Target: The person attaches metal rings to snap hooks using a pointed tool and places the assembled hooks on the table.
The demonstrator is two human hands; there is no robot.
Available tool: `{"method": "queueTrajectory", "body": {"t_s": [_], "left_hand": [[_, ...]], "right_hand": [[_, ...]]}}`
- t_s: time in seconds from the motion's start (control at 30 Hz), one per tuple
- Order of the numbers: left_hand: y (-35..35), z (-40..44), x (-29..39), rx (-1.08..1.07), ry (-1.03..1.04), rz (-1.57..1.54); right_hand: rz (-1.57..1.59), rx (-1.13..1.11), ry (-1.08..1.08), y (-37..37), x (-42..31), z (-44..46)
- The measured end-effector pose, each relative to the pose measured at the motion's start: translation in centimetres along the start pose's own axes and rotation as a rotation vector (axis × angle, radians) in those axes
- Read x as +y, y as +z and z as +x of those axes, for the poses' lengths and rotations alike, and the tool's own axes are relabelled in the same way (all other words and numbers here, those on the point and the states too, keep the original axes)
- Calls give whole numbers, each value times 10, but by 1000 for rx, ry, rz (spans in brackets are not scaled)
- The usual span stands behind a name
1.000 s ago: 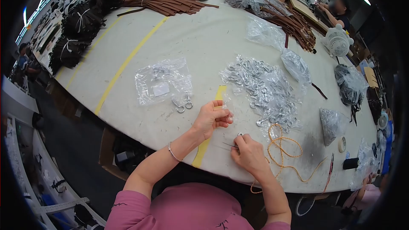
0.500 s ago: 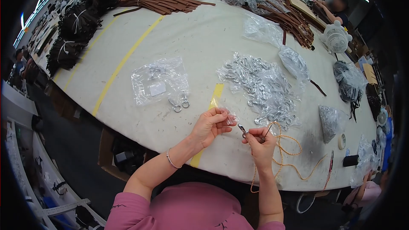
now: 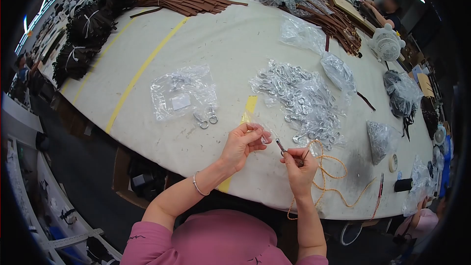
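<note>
Item: my left hand [image 3: 242, 145], raised above the near edge of the table [image 3: 181, 149], fingers pinched on a small clear plastic sleeve [image 3: 259, 127]. Item: my right hand [image 3: 300, 168], just beside it, thumb and fingers closed on a silver metal clasp [image 3: 281, 146], which I held tilted, its upper end toward the sleeve; a slim dark tool [image 3: 305, 155] showed at the same fingers, its type too small to tell. One heap of silver clasps in clear plastic [image 3: 304, 103] lay beyond both hands. Two ringed clasps [image 3: 208, 119] lay at the near edge of a flat clear bag [image 3: 184, 88] with a white label [image 3: 181, 101], to the left. One yellow strip [image 3: 250, 104] ran along the tabletop and passed behind my left hand. One orange cord [image 3: 338, 162] lay in loose loops near my right hand. Farther right, I counted one filled clear bag [image 3: 381, 140], one tape roll [image 3: 393, 163], one black spool [image 3: 403, 185] and one slender red-and-dark implement [image 3: 381, 186]. One tied bundle of brown straps [image 3: 194, 2] lay across the far side.
</note>
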State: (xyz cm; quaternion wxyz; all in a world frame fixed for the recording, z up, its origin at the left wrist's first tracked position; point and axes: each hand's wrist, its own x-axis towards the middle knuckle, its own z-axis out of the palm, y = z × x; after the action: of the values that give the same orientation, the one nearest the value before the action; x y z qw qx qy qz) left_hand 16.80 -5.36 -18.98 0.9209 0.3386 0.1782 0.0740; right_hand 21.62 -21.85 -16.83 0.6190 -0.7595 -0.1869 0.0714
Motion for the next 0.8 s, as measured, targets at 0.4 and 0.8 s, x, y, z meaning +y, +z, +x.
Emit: {"method": "queueTrajectory", "body": {"t_s": [0.4,0.8], "left_hand": [[4,-4,-8,36,101,210],[1,-3,0,101,-36,38]], "right_hand": [[-245,27,-351,7,1,2],[-314,-15,-375,0,-3,-4]]}}
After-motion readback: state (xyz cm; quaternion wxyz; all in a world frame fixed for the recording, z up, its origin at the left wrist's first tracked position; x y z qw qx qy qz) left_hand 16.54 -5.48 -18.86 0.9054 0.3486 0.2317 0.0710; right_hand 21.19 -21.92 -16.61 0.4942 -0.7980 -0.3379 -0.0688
